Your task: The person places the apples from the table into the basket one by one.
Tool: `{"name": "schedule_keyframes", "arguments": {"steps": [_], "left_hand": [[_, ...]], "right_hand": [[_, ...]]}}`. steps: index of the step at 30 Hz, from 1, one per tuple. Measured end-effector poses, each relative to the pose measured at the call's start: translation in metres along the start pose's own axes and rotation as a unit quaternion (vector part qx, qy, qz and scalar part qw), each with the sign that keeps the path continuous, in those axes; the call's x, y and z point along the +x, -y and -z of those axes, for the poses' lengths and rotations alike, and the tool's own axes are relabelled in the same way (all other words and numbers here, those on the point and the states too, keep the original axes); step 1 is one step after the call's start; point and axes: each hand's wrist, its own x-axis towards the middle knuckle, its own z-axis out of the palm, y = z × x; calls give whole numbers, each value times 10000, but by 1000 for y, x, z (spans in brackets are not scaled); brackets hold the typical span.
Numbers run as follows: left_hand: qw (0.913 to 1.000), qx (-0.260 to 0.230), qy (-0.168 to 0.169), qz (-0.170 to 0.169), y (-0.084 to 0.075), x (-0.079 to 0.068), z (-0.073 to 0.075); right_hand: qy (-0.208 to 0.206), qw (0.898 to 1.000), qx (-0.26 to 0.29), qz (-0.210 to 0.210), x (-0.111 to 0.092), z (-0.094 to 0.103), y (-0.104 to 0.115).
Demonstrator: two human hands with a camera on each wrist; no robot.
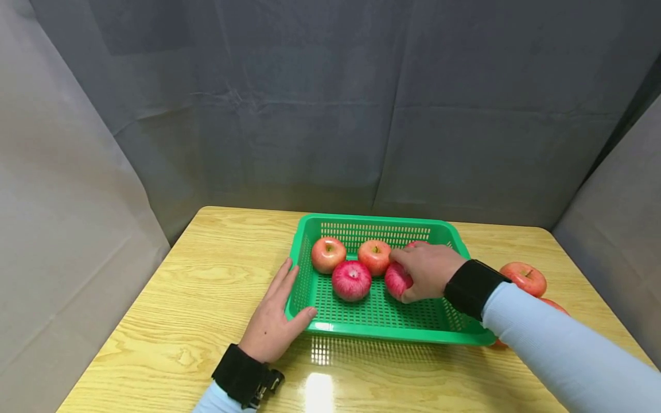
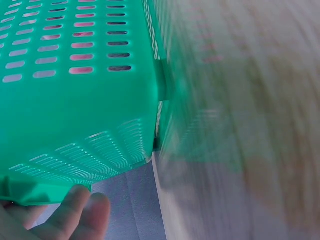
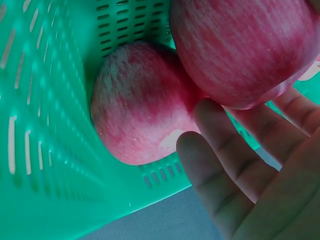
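A green plastic basket (image 1: 372, 332) with slotted walls stands on the table. My left hand (image 1: 276, 321) lies at its left front corner, fingers stretched along the left rim and thumb at the front rim. My right hand (image 1: 431, 269) reaches into the right half of the basket and grips a dark pink apple (image 1: 397, 281), thumb in front and fingers behind. Another apple (image 3: 142, 105) lies against the wall close to those fingertips; the hand mostly hides it from above. Farther left in the basket are two lighter red apples (image 1: 328, 255) and a deep pink apple (image 1: 352, 281).
Beyond the basket's right side, partly behind my right forearm, several more apples (image 1: 524, 278) lie on the wooden table (image 1: 181, 304). A grey cloth (image 1: 310, 115) hangs behind the table, with lighter cloth at both sides.
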Motion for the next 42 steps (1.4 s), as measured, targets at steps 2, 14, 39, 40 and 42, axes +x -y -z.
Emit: {"name": "schedule_keyframes", "arguments": {"steps": [2, 14, 39, 40, 42], "left_hand": [[10000, 10, 13, -20, 0, 0, 0], [10000, 41, -11, -38, -2, 1, 1], [9999, 111, -48, -52, 1, 1, -2], [9999, 125, -58, -68, 1, 0, -2], [9998, 159, -60, -83, 2, 0, -3]], "right_hand": [[40, 10000, -31, -42, 1, -1, 0], [49, 9999, -3, -149, 4, -7, -1], [18, 9998, 155, -76, 3, -13, 0], [6, 9999, 147, -58, 3, -13, 0], [-14, 9999, 154, -33, 2, -12, 0]]}}
